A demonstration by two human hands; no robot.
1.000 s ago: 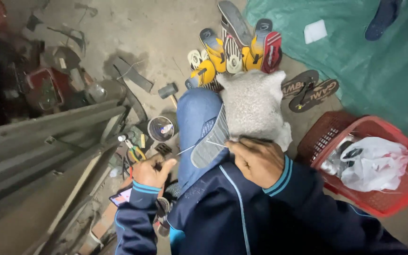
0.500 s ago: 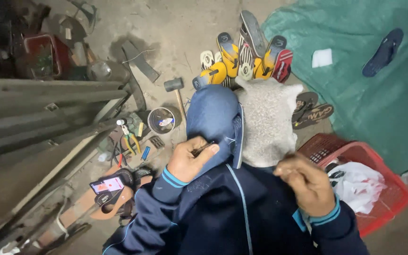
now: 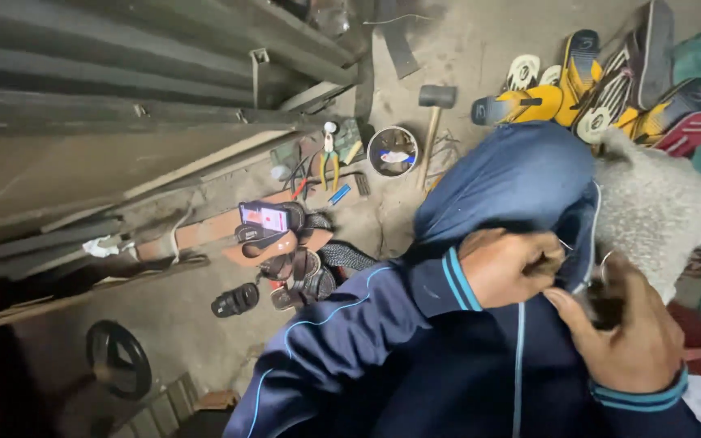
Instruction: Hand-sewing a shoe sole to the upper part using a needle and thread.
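Motion blur smears both hands' fingertips; whatever the right hand [image 3: 618, 332] pinches stays unreadable. The frame's right edge crops the red sandal [image 3: 689, 134]; the small round tin's [image 3: 393, 151] contents are indistinct.

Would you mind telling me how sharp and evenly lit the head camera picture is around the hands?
Head view: dim, uneven light; the left hand and right hand are smeared by motion blur over the blue shoe; the hammer on the floor is sharper; the bottom-left corner falls into deep shadow; wide-angle bending at the edges.
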